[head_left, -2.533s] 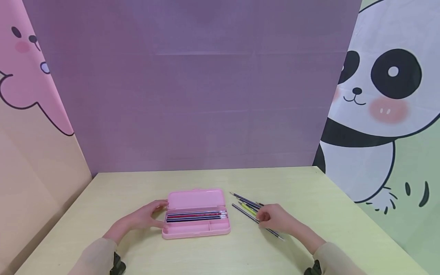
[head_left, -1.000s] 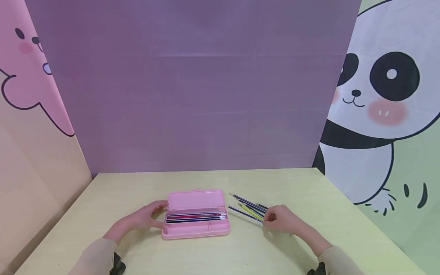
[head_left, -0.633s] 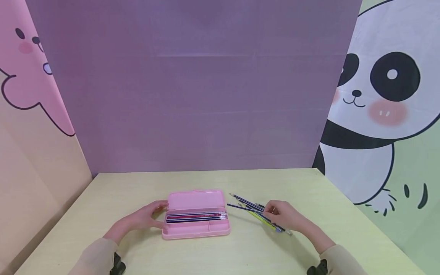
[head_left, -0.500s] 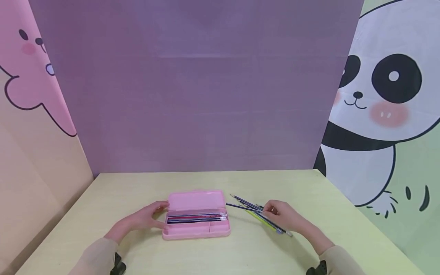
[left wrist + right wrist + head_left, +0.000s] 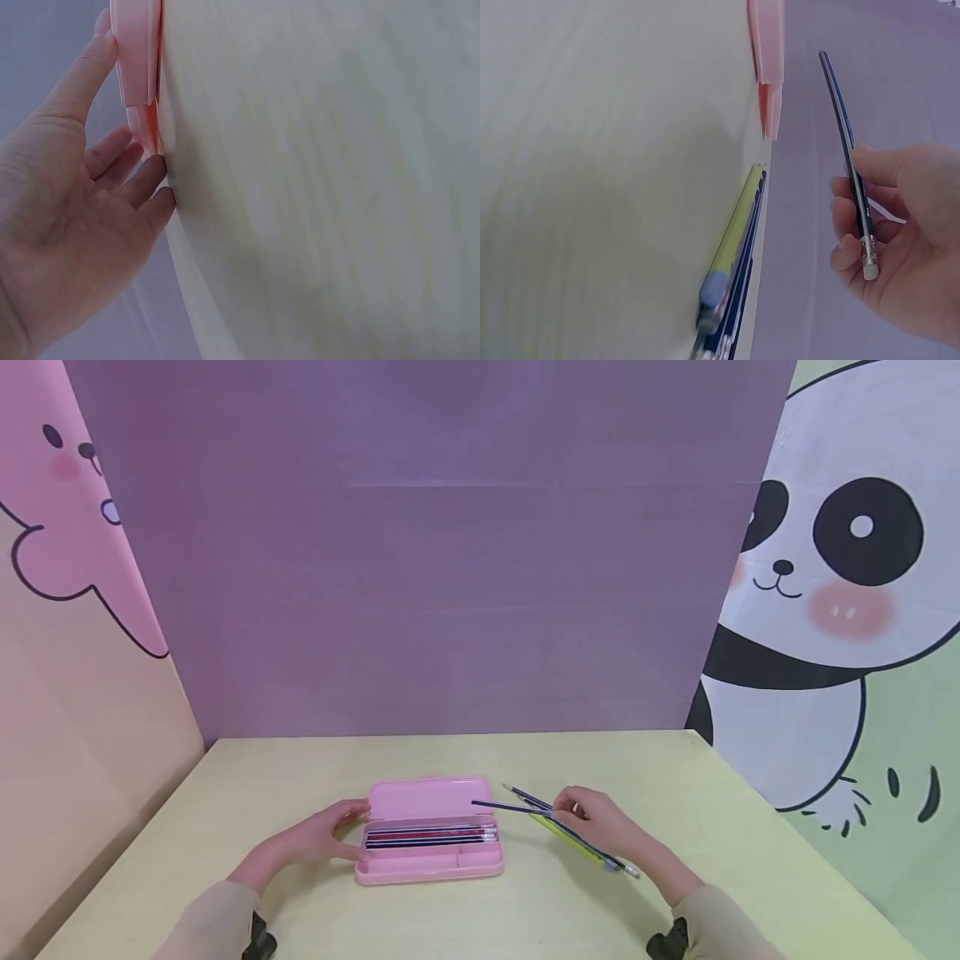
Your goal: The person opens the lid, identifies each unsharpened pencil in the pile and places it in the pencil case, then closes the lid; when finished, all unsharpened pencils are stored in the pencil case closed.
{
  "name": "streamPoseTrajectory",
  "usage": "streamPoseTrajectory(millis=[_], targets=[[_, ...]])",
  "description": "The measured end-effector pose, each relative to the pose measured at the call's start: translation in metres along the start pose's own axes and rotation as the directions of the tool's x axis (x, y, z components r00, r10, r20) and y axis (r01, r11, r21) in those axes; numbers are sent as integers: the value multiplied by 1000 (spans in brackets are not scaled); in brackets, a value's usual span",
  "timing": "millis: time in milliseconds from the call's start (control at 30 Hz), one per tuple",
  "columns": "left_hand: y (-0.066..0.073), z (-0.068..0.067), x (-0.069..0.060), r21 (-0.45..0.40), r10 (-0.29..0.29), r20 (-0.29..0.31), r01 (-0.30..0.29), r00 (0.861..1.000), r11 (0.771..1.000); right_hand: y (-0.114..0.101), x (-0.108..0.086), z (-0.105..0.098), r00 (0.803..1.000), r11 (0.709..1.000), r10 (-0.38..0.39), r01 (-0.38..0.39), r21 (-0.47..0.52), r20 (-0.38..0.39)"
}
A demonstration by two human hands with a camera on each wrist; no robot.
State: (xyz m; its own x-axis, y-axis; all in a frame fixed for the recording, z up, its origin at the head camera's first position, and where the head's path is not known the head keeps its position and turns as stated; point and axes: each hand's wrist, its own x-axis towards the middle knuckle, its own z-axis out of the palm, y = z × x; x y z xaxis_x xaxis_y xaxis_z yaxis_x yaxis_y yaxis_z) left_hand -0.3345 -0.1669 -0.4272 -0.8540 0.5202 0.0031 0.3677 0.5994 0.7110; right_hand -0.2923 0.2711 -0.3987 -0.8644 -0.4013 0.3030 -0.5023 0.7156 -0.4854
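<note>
A dark striped pencil [image 5: 510,807] with a pale eraser is pinched between the thumb and fingers of my right hand [image 5: 592,818]. It is lifted off the table, its far end in front of the case lid in the head view. In the right wrist view the pencil [image 5: 844,124] stands clear of the other pencils. My left hand [image 5: 322,835] rests against the left side of the pink pencil case [image 5: 405,864], thumb at the front and loosely bent fingers by the raised lid [image 5: 142,124]. Several pencils [image 5: 427,837], dark ones and a red one, lie inside the case.
Right of the case lies a loose bunch of dark pencils [image 5: 742,300] with a yellow-green pen or pencil [image 5: 739,225] whose end is blue. All stand on a pale wooden table [image 5: 450,922]. A purple backdrop [image 5: 450,568] rises behind.
My right hand has picked one dark pencil up from the bunch, raised it and carried it left towards the case. My left hand has stayed at the case.
</note>
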Motion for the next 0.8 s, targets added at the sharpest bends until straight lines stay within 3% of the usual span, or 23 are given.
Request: streamPoseTrajectory(millis=[133, 433, 800], targets=[[1, 0, 1, -7, 8, 7, -8, 1000, 1000, -5, 6, 4, 1000, 1000, 27, -27, 5, 9], [0, 0, 2, -7, -2, 7, 2, 1000, 1000, -17, 22, 13, 1000, 1000, 0, -1, 11, 21], [-1, 0, 3, -9, -14, 0, 14, 1000, 1000, -33, 43, 28, 994, 994, -101, 99, 49, 35]])
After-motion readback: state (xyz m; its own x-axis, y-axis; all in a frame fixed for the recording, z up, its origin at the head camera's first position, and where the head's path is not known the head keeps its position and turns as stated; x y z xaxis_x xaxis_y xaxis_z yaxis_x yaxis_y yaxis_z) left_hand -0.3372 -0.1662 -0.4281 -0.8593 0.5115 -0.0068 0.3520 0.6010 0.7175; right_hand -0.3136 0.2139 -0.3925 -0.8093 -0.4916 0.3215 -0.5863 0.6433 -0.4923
